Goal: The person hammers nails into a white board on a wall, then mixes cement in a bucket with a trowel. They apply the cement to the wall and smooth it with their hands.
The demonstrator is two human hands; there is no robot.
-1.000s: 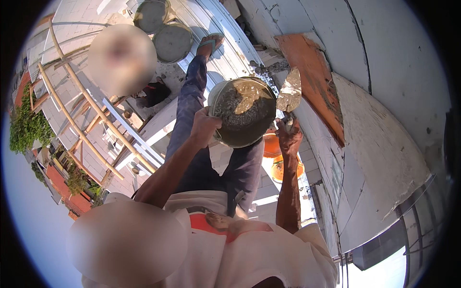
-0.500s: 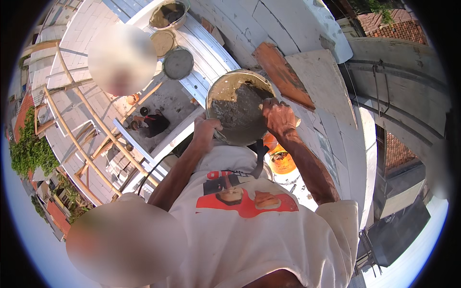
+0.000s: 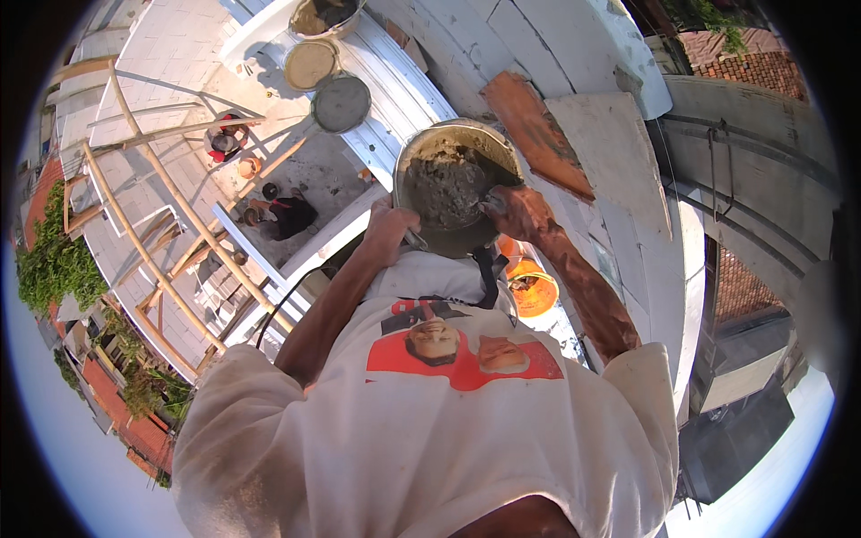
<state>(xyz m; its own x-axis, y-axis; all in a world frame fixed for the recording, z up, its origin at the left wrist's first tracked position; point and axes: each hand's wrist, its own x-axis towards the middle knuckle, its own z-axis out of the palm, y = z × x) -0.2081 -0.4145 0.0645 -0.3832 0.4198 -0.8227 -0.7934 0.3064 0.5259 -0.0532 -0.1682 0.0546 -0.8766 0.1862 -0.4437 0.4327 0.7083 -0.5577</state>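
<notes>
I have a round bucket (image 3: 427, 142) of wet grey mortar (image 3: 448, 184) held in front of my white printed shirt. My left hand (image 3: 390, 229) is closed on its left rim. At the bucket's right side, my right hand (image 3: 520, 215) grips a trowel (image 3: 493, 204) by the handle; the blade is down inside the bucket, mostly hidden by mortar and fingers. Just below the bucket, beyond my body, sits an orange bucket (image 3: 535, 305).
Several buckets (image 3: 341, 103) rest on white ridged panels (image 3: 404, 63). An orange-brown board (image 3: 538, 134) and a grey board (image 3: 605, 157) lie right. Lower down at left, co-workers (image 3: 285, 213) crouch and bend among wooden poles (image 3: 170, 215) and block walls.
The trowel, raised outside the bucket's right side a second ago, has come into the bucket with my right hand. My view has shifted, bringing tiled roofs at the right into sight.
</notes>
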